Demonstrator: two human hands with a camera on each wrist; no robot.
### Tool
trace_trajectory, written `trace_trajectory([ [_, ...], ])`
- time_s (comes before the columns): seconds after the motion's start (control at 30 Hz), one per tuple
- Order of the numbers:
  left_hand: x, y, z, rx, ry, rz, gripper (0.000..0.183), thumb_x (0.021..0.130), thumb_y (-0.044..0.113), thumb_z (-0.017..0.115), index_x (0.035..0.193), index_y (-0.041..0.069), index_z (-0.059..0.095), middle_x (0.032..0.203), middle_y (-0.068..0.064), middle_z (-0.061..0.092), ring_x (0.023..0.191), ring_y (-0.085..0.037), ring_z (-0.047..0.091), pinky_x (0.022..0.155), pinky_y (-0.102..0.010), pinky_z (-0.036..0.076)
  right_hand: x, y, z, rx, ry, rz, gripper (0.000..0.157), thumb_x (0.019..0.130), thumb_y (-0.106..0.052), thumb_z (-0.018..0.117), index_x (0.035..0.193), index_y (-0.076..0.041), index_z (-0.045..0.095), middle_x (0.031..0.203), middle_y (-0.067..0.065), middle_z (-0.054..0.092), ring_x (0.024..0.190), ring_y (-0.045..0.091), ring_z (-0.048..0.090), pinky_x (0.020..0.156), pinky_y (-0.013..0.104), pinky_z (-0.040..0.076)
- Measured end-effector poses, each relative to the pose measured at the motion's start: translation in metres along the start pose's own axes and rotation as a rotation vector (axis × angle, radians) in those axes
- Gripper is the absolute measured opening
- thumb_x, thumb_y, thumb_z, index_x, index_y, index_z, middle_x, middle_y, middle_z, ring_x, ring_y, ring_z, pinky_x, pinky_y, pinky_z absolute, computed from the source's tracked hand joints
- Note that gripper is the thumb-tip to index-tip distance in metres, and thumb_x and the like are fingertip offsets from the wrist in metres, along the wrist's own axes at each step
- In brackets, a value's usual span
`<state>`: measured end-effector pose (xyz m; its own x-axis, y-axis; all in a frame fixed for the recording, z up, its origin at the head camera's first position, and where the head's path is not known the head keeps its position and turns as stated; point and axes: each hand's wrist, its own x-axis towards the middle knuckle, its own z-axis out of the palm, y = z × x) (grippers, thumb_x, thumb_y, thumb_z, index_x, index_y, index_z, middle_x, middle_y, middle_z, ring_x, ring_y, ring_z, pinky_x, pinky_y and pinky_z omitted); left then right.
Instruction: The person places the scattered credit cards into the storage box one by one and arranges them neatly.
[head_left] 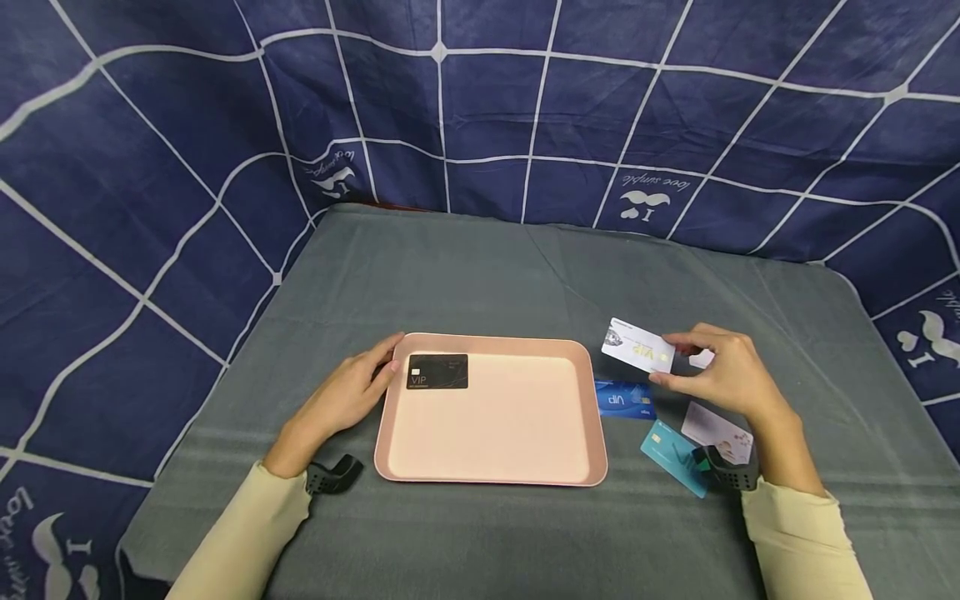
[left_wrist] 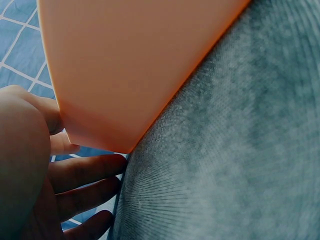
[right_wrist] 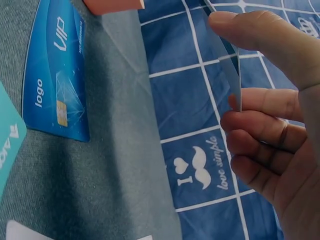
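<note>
My left hand (head_left: pixel 347 393) grips the upper left corner of a shallow pink tray (head_left: pixel 491 481), thumb and index finger at its rim. In the left wrist view the other fingers spread beside the tray's outer wall. A black VIP card (head_left: pixel 437 372) lies in the tray's upper left part. Above the table, right of the tray, my right hand (head_left: pixel 720 371) pinches a white VIP card (head_left: pixel 637 345) by its right end. The right wrist view shows this white card (right_wrist: pixel 231 70) nearly edge-on between thumb and fingers.
A blue VIP card (head_left: pixel 625 400) lies against the tray's right side. A teal card (head_left: pixel 673 457) and a pale pink card (head_left: pixel 716 432) lie nearer the right wrist. Another whitish card (head_left: pixel 702 359) is mostly hidden by the right hand. Grey cloth (head_left: pixel 480 275) covers the table.
</note>
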<state>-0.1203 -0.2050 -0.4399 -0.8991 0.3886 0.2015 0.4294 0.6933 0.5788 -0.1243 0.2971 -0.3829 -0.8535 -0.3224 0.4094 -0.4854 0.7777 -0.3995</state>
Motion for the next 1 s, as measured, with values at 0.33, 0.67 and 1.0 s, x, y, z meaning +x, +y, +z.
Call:
trace_trajectory([
  [0.33,-0.001,0.0,-0.001,0.0,-0.003,-0.01,0.046,0.104,0.015,0.052,0.146,-0.001,0.044,0.131,-0.028,0.058,0.119,-0.041,0.057,0.097,-0.056,0.045,0.007,-0.01,0.004,-0.01,-0.041,-0.027,0.049,0.058,-0.023,0.096,0.101,-0.008,0.078,0.077,-0.006,0.063,0.074,0.008,0.054,0.065,0.018,0.04],
  [0.67,0.0,0.001,-0.001,0.005,0.001,-0.012,0.045,0.104,0.015,0.052,0.146,0.0,0.045,0.126,-0.027,0.061,0.115,-0.039,0.06,0.095,-0.055,0.046,0.016,-0.021,0.01,0.02,-0.082,-0.067,0.049,0.058,-0.02,0.096,0.101,-0.005,0.078,0.077,-0.003,0.062,0.071,0.018,0.058,0.059,0.028,0.046],
  [1.0,0.001,0.0,0.0,-0.001,0.006,0.0,0.045,0.103,0.014,0.053,0.146,0.0,0.046,0.126,-0.027,0.061,0.114,-0.04,0.061,0.094,-0.055,0.047,0.026,-0.029,0.014,0.043,-0.095,-0.108,0.049,0.056,-0.02,0.096,0.099,-0.006,0.078,0.075,-0.006,0.058,0.068,0.012,0.052,0.055,0.022,0.038],
])
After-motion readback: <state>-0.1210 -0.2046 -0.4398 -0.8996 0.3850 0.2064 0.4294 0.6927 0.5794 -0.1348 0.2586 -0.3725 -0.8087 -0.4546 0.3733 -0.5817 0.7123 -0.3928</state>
